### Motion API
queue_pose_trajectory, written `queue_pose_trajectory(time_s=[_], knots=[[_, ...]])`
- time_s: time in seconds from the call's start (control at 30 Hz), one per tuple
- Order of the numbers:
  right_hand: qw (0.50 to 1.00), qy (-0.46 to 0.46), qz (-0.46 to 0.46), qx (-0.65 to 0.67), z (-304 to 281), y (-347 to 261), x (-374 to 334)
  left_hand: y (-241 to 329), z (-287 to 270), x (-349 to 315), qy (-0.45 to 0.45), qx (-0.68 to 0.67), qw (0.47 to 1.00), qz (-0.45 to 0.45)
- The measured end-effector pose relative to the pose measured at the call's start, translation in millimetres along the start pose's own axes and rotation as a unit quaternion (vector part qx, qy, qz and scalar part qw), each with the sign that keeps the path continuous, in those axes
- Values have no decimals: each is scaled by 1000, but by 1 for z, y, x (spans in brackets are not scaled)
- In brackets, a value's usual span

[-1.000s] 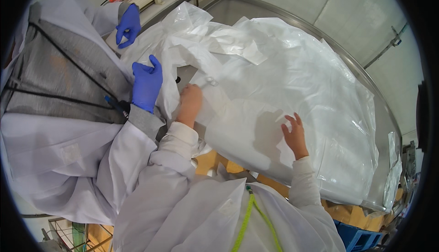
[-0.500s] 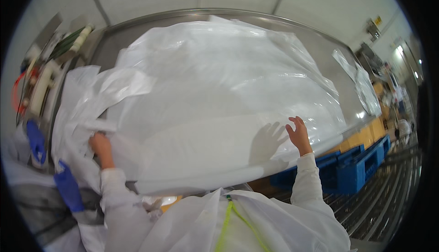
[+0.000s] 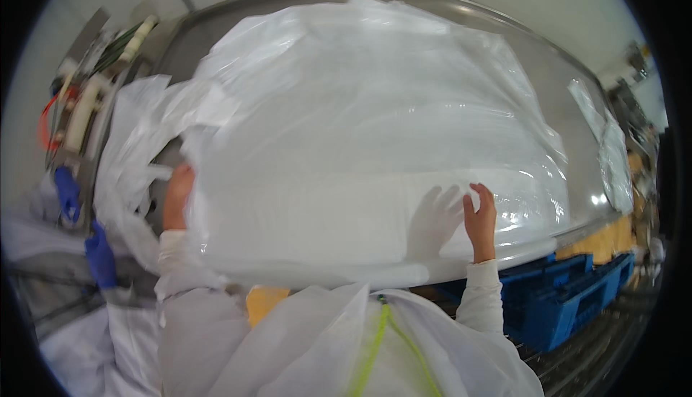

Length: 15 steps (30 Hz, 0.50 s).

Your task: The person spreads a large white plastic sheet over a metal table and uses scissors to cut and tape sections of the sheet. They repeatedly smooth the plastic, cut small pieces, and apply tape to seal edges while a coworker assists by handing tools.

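The bare left hand was at the left edge of the wide, glossy white plastic sheet, its fingertips unclear; whether they pinched it, I could not tell. The sheet stretched rightward from there to beneath the bare right hand, whose fingers were curved and spread. Left of the left hand were a co-worker's blue-gloved hands; right of the right hand, lower down, sat a blue plastic pallet.

The plastic sheeting looks glossy, the table smooth metal, the pallet matt plastic
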State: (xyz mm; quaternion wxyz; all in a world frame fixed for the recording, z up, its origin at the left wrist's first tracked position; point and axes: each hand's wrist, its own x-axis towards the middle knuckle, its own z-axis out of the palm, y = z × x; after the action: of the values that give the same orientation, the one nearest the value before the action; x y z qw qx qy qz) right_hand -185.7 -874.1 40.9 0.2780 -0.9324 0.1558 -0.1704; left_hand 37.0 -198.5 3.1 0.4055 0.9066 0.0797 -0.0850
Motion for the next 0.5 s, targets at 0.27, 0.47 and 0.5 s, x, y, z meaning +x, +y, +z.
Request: queue_pose_trajectory(time_s=[0.27,0.47,0.5], knots=[[849,-288,104,431,37,-199,21,259,145,-156,-204,-80,896,387],[882,-209,73,415,7,-197,55,309,129,-225,-361,-114,842,385],[918,-150,62,362,-14,-206,63,303,110,-215,-344,-136,836,406]])
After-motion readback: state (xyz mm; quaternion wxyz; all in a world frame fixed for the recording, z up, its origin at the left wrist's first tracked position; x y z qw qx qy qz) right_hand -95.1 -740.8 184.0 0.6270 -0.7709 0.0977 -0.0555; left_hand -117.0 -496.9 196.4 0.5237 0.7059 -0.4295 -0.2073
